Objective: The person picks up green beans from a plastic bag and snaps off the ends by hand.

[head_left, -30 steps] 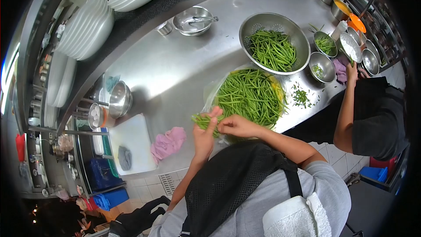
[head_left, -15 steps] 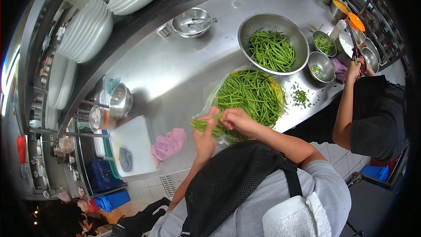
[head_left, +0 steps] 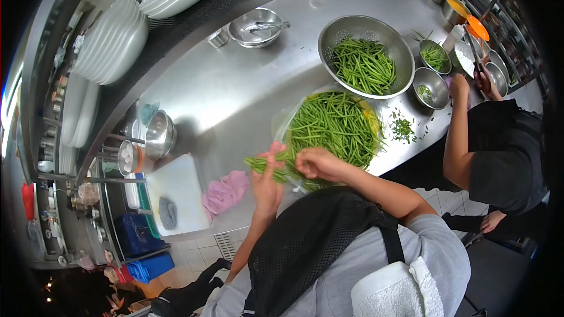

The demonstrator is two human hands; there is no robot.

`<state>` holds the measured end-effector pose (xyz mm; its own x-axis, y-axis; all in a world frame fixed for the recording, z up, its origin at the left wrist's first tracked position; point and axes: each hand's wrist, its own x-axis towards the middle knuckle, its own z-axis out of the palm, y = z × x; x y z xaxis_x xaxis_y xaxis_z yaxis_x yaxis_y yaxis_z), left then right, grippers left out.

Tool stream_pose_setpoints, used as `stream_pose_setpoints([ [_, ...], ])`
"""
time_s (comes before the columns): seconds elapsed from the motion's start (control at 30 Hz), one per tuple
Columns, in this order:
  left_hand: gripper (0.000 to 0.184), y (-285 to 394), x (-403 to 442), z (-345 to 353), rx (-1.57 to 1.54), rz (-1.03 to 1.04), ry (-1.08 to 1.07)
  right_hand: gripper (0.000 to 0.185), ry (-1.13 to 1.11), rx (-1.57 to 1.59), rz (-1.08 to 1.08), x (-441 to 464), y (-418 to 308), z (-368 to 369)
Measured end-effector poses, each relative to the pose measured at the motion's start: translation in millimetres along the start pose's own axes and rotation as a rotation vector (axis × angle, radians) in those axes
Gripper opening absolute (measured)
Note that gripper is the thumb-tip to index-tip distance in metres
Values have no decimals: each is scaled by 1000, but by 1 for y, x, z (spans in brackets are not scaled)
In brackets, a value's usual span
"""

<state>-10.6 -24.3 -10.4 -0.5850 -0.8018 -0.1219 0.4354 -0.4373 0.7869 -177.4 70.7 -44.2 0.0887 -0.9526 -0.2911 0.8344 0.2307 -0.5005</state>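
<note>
A small bunch of green beans is held in my left hand, at the near edge of the table. Just right of it, my right hand has its fingers curled over the near side of the bean pile; whether they pinch a bean is too small to tell. The large pile of green beans lies in an open plastic bag. Behind the pile stands a perforated metal colander with more green beans. Cut green pieces are scattered to the right of the bag.
To the right a co-worker holds scissors near metal bowls. At the left are a white cutting board, a pink cloth and a bowl. A bowl with tongs stands farther back. White plates fill the shelf.
My left hand has shifted slightly left with its beans, and my right hand's fingers have come away from them. The co-worker's near hand has moved left, and another person's hand now shows at the lower right.
</note>
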Motion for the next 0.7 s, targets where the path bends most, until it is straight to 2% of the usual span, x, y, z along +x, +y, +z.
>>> stream_pose_setpoints([
  [0.07,15,0,0,3,182,24,13,25,30,-253,-19,-7,-3,22],
  [0.13,15,0,0,5,235,46,8,30,-32,-313,-5,-3,1,11],
  [0.2,16,-1,0,5,290,71,5,30,-115,-572,-7,-1,2,7],
  [0.27,17,-2,0,5,403,152,-18,30,-106,-652,-41,-2,2,11],
  [0.33,17,-2,-1,8,446,160,-21,28,-113,-950,-343,-1,5,10],
  [0.47,17,-2,-3,11,528,172,-63,26,-137,-1059,-229,-5,-3,13],
  [0.57,15,-3,-4,15,473,175,-82,23,-91,-1119,-161,-8,-3,16],
  [0.63,14,-2,-4,15,445,148,-80,19,-84,-1035,-412,-3,10,9],
  [0.7,12,-1,-3,13,416,122,-78,17,-37,-952,-400,-1,18,5],
])
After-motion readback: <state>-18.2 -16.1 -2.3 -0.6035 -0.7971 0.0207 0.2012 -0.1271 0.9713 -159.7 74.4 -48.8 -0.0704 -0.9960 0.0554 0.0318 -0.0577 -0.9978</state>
